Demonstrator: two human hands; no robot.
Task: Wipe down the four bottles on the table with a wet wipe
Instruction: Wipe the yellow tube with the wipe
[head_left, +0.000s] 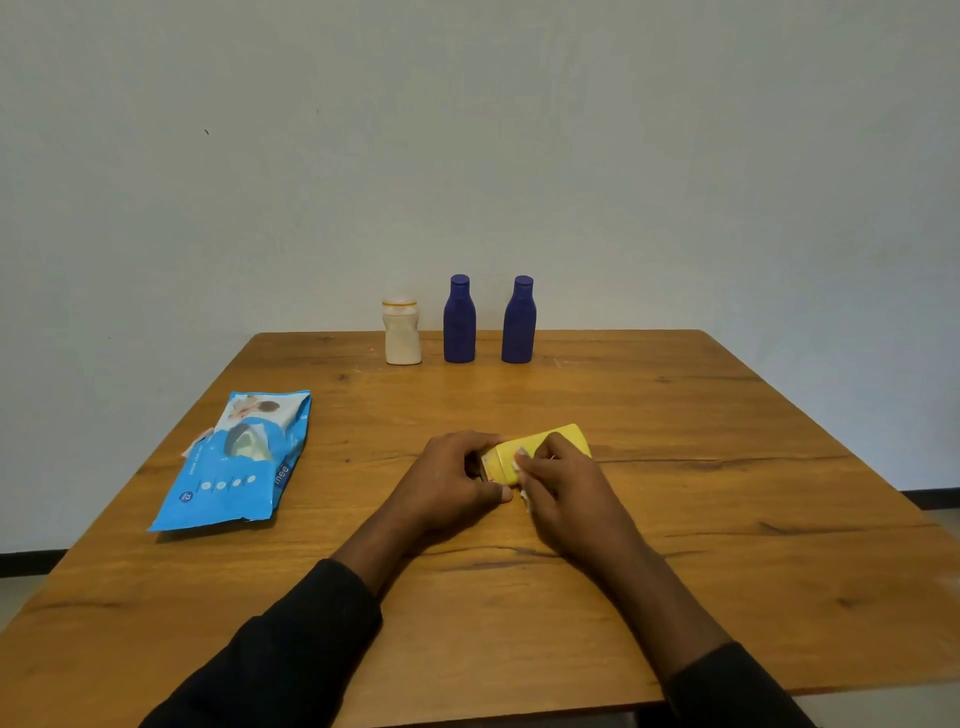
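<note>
A yellow bottle (540, 447) lies on its side in the middle of the wooden table (727, 519). My left hand (457, 478) grips its cap end. My right hand (563, 480) holds a white wet wipe (521, 465) pressed against the bottle's body; only small bits of the wipe show between the fingers. At the far edge stand a cream bottle (402, 332) and two dark blue bottles (460, 319) (518, 320), upright in a row.
A blue pack of wet wipes (239, 462) lies flat on the table to the left, its flap lifted. A plain wall rises behind the table's far edge. The floor shows on both sides.
</note>
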